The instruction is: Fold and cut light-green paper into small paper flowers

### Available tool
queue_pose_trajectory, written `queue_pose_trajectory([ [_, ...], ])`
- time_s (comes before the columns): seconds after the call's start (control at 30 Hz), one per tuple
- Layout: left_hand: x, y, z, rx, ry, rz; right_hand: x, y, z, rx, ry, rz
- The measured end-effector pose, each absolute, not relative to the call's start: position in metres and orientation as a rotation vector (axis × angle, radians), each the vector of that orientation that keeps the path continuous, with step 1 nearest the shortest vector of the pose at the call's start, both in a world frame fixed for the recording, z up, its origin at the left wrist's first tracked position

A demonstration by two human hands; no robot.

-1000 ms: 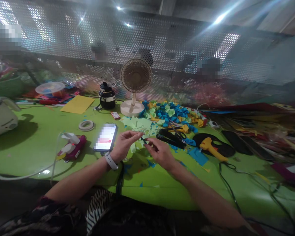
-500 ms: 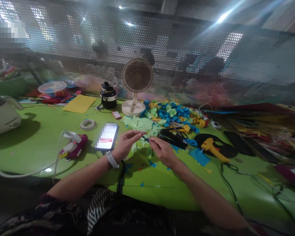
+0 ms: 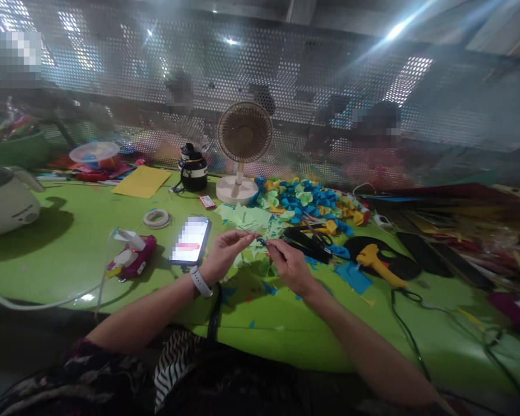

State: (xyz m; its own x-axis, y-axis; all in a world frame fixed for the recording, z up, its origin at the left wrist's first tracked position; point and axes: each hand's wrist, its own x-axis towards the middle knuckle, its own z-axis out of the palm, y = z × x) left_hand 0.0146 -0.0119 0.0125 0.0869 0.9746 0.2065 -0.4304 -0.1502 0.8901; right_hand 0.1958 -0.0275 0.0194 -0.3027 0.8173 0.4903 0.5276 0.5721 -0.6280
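Observation:
My left hand point(image 3: 225, 254), with a pale watch strap at the wrist, is closed in a pinch. My right hand point(image 3: 291, 268) faces it, thumb and fingertips pressed together. Between the two sets of fingertips is a small dark blue piece point(image 3: 261, 241), too small to make out as paper or something else. A thin line, perhaps a stick or wire, shows by the left fingers. Beneath and beyond the hands lie light green paper pieces point(image 3: 249, 217) and blue scraps point(image 3: 269, 288). A black stapler-like tool point(image 3: 307, 245) lies just past my right hand.
Folded paper flowers point(image 3: 307, 199) are heaped behind, beside a desk fan point(image 3: 238, 190). A phone point(image 3: 190, 241), tape roll point(image 3: 156, 218) and purple power strip point(image 3: 135, 257) lie left. To the right are a yellow glue gun point(image 3: 379, 266), its cord and a blue paper square point(image 3: 354, 278).
Both hands stay nearly in place, fingertips slightly closer together around the small dark blue piece. The whole view has shifted a little.

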Motion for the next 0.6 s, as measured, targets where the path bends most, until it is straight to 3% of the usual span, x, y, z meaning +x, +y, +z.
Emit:
queue_pose_trajectory([
  [0.6, 0.0144, -0.0118, 0.0140, 1.076, 0.713, 1.418, 0.1949, -0.0297, 0.0205, -1.040, -1.994, 0.422],
])
